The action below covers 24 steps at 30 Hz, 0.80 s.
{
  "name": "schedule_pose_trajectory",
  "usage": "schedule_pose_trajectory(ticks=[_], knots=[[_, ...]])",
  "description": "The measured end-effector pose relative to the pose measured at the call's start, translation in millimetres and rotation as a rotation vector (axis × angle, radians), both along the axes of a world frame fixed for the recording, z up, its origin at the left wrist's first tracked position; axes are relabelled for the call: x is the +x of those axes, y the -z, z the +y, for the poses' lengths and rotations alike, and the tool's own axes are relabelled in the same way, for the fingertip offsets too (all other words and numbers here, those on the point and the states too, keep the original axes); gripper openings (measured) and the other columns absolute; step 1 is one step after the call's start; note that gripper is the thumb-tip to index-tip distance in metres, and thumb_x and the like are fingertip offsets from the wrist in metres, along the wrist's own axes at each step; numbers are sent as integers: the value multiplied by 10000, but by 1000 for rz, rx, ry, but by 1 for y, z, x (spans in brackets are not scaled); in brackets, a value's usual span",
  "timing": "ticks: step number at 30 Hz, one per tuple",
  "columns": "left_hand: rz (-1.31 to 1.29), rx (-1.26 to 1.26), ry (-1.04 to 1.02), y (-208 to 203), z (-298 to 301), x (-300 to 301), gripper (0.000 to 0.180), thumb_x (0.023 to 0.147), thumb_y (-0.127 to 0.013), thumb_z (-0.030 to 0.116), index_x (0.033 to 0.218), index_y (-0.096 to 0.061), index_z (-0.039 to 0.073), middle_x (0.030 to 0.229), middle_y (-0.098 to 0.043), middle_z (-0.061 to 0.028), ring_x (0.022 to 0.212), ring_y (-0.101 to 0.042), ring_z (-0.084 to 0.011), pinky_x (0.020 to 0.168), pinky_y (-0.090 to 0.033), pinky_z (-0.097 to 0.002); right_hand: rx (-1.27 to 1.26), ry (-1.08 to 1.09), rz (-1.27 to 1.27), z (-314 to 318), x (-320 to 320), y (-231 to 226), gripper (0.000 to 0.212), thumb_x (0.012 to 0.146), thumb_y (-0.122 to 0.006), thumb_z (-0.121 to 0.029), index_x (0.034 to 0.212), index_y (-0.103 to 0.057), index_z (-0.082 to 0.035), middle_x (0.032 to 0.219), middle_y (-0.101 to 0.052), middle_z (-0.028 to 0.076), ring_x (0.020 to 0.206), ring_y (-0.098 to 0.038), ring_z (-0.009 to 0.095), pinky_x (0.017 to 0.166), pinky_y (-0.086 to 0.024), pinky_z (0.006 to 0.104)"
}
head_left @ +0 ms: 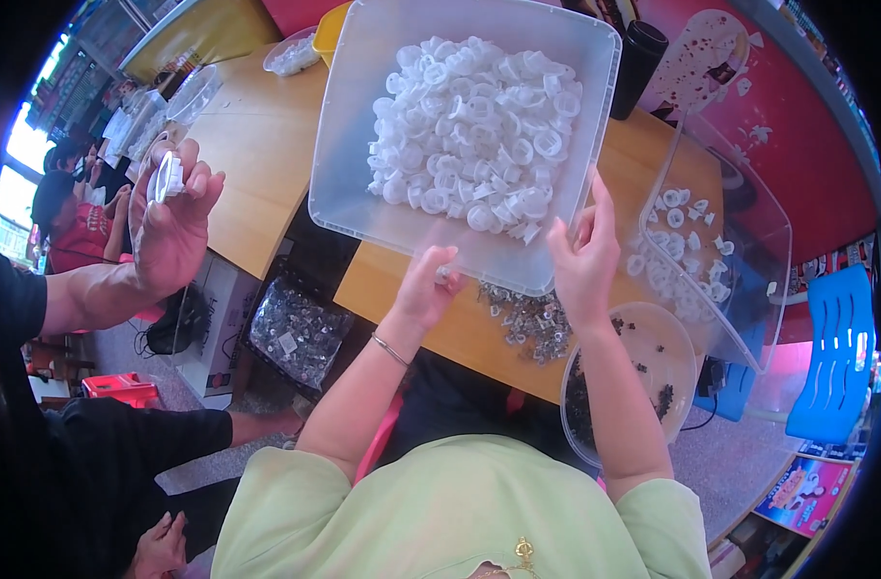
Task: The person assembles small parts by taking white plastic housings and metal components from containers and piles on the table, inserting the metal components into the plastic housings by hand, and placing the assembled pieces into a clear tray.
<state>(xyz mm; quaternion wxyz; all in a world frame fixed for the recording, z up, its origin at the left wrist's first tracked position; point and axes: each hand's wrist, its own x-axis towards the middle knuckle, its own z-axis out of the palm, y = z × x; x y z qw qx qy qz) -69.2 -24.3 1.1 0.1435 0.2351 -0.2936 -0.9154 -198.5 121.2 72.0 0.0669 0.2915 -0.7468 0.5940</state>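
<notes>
the clear square bin (349, 164) is positioned above the near part of the wooden table (392, 288). it contains a heap of white ring-shaped parts (479, 125), gathered toward the middle and right, with bare floor at the left. contact between bin base and table cannot be determined.

the right hand (587, 261) is partly open and grips the bin's lower right corner, forefinger extended along the side. the left hand (424, 292) is at the lower rim, fingers curled; a small pale piece shows at the fingertips, but whether it is the rim or a loose part cannot be told.

other containers: at right, a larger clear bin (769, 261) with scattered white parts; near the right forearm, a round clear tub (677, 352) with small dark parts (664, 398); at the far end, a clear bowl (291, 56) of white pieces beside a yellow container (330, 37). a loose pile of small translucent parts (532, 323) lies on the table below the square bin. at left, a co-worker's hand (177, 222) pinches a white part (168, 179).
</notes>
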Motion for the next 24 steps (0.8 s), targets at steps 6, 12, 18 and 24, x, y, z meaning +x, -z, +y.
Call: schedule_pose_trajectory(ticks=[6,12,18,24], knots=[[89,19,12,7,4,4,488,831,-517,127,1305,-402,161,1033,-567,-2,723,-503,-34,556,-414,-165,9,-1,6,4,5,2,672,716,-596,35,1347,-388,-59,652,-346,-8,592,-363,88,540,-365,222],[178,-3,5,3,5,3,638,822,-476,76,1409,-253,189,1108,-548,-20,682,-462,-45,546,-393,-172,-35,-38,47,3,7,6,674,713,-590,64,1345,-388,-57,646,-331,-8,585,-356,95,552,-361,226],[111,139,-20,6,10,-1,718,791,-484,58,1429,-205,229,1185,-510,-48,626,-432,-53,532,-365,-187,4,0,36,4,9,0,652,733,-581,61,1343,-385,-58,652,-324,-3,588,-350,91,571,-365,222],[107,142,-88,16,20,-5,142,809,-473,62,943,-505,96,685,-483,9,587,-447,-77,531,-370,-223,-3,-31,-32,6,8,5,641,755,-569,28,1354,-358,-57,672,-301,-32,603,-325,68,592,-334,191]])
